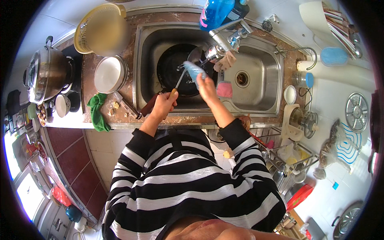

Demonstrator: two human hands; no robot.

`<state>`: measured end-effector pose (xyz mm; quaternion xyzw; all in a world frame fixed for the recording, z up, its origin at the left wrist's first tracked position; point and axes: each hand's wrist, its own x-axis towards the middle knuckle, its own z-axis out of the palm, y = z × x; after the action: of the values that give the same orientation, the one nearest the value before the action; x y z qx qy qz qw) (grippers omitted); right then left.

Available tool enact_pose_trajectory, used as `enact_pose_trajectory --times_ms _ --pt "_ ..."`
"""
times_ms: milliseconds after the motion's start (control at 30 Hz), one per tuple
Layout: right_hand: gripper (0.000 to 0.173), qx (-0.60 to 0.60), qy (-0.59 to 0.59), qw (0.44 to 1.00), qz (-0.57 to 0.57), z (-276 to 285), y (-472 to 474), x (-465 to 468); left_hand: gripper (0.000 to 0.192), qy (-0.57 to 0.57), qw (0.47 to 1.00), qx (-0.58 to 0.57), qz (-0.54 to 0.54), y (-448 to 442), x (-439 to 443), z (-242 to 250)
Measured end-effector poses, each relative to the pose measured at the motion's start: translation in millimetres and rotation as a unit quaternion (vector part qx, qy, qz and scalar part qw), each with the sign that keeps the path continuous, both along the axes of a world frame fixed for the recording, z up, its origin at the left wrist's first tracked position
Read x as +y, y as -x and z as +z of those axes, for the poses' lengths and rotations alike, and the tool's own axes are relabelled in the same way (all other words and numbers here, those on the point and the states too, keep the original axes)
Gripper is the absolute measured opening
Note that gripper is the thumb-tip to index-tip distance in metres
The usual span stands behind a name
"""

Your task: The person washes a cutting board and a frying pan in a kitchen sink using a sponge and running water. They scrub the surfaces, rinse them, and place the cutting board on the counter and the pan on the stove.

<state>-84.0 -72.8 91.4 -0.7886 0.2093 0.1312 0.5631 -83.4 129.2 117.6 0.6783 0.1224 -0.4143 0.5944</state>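
Observation:
My left hand (164, 104) grips the yellowish handle of a utensil (180, 80) whose thin metal shaft reaches up over the left sink basin. Its far end meets a blue cloth or sponge (195, 71), blurred, in my right hand (207, 89). Beneath both hands a black wok (171, 70) lies in the steel basin (147, 45), its dark brown handle (150, 105) pointing to the near left corner. Another rounded metal piece (195, 55) shows in the wok near the faucet (222, 40). A pink sponge (224, 89) rests at the divider between the basins.
Stacked white bowls (108, 75), a green cloth (99, 112) and a knife-like tool (126, 105) lie left of the sink. A yellow colander (79, 36) and a steel pot (49, 75) stand farther left. Blue bottles (216, 13) stand behind; a beige cloth (225, 61) hangs by the faucet.

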Motion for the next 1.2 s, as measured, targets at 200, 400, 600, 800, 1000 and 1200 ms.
enact_pose_trajectory --times_ms 200,400,600,800,1000,1200 --pt "0.044 -0.034 -0.085 0.973 -0.211 16 -9 -34 0.044 0.338 0.860 0.356 0.140 -2 1 13" --pt "0.031 -0.018 -0.141 0.932 -0.332 -9 -31 -40 0.052 0.307 0.873 0.353 0.138 9 0 11" --pt "0.018 0.140 -0.321 0.852 -0.389 -48 -52 -11 0.055 0.236 0.922 0.292 0.090 6 7 15" --pt "0.013 0.105 -0.452 0.780 -0.419 -60 -70 -23 0.061 0.216 0.940 0.264 -0.026 -5 17 9" --pt "0.013 -0.039 -0.427 0.809 -0.402 -40 -68 -59 0.051 -0.244 0.925 -0.263 -0.125 -35 -7 -18" --pt "0.025 -0.128 -0.250 0.792 -0.542 2 -44 -91 0.034 -0.294 0.816 -0.473 -0.156 -56 -73 -28"
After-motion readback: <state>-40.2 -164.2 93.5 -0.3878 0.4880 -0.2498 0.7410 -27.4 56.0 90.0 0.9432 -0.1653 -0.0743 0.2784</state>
